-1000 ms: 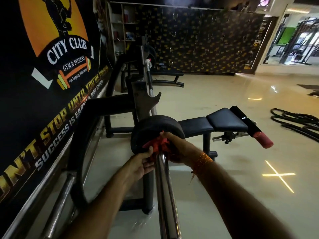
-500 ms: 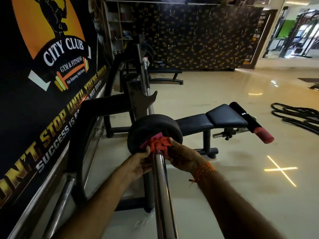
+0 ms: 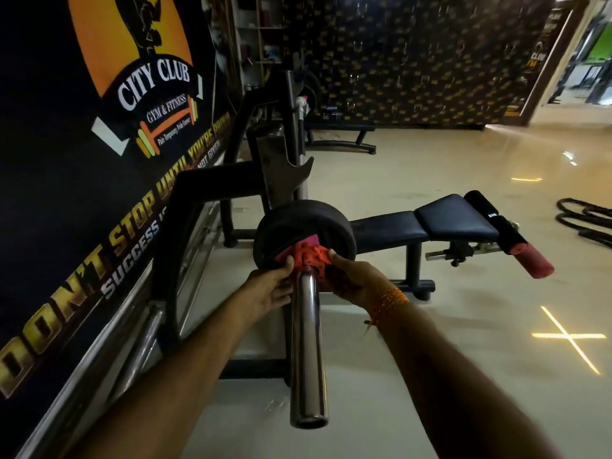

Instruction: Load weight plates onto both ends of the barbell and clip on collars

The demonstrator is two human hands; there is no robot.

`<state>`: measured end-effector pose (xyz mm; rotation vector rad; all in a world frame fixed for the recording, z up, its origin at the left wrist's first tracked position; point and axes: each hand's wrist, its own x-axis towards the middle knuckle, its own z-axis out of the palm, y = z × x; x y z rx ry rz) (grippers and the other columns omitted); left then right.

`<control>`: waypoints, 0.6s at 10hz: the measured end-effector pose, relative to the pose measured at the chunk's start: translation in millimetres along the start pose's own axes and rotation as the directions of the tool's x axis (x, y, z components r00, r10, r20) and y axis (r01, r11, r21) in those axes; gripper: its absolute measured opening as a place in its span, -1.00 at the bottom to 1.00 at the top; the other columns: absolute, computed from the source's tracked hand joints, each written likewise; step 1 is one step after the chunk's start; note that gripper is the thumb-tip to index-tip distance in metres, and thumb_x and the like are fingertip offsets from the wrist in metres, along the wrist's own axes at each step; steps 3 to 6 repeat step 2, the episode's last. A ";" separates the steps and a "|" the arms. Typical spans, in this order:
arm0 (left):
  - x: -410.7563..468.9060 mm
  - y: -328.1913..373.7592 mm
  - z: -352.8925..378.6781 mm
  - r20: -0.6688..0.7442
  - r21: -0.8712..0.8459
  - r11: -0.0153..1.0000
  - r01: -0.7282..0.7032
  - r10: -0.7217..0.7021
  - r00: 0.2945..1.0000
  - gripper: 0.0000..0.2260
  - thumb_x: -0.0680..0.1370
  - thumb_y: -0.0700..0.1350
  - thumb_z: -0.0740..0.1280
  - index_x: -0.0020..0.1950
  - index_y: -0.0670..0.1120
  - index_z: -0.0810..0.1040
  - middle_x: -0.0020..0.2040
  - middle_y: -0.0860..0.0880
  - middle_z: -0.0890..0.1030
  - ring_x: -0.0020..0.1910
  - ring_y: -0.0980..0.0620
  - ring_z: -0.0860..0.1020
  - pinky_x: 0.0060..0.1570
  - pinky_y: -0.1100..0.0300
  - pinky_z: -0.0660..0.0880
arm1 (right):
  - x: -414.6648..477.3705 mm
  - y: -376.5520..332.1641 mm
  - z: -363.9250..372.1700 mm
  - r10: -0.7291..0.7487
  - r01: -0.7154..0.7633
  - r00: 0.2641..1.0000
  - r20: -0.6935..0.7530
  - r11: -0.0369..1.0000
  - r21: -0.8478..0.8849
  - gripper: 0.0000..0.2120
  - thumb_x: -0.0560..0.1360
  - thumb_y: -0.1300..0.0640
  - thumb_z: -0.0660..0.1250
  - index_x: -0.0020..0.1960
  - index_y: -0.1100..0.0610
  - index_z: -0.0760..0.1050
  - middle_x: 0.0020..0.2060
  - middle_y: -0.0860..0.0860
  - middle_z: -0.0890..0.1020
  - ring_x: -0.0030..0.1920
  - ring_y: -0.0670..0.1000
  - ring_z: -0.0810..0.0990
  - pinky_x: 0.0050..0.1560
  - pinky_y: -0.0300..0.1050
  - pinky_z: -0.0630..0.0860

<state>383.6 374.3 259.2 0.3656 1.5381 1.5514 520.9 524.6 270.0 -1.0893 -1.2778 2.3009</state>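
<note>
A chrome barbell sleeve (image 3: 308,346) points toward me, its end near the bottom centre. A black weight plate (image 3: 299,221) sits on it, close to the rack upright (image 3: 275,167). An orange-red collar (image 3: 306,255) is pressed against the plate's face around the sleeve. My left hand (image 3: 270,289) grips the collar's left side and my right hand (image 3: 356,281), with an orange thread on its wrist, grips the right side. The far end of the bar carries another dark plate (image 3: 309,84), mostly hidden.
A black bench (image 3: 440,220) with a red-tipped roller (image 3: 530,260) stands right of the plate. A banner wall with a steel rail (image 3: 99,352) runs along the left. Battle ropes (image 3: 586,217) lie on the floor at far right. A second bench (image 3: 341,134) stands behind.
My view has shifted slightly. Both hands stay on the collar; the right hand's fingers have moved off its front, showing more of the collar against the plate.
</note>
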 end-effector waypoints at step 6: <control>-57.0 -7.3 16.3 -0.201 0.121 0.984 -0.132 0.155 0.967 -0.50 0.57 0.22 0.33 0.40 -0.05 0.53 0.33 -0.08 0.60 0.31 -0.08 0.56 0.35 -0.06 0.44 | -25.4 7.3 14.6 -0.202 0.197 0.979 -0.018 0.968 -0.155 -0.70 0.62 0.00 0.33 0.23 0.19 0.52 0.09 0.20 0.67 0.05 0.17 0.68 0.01 0.06 0.63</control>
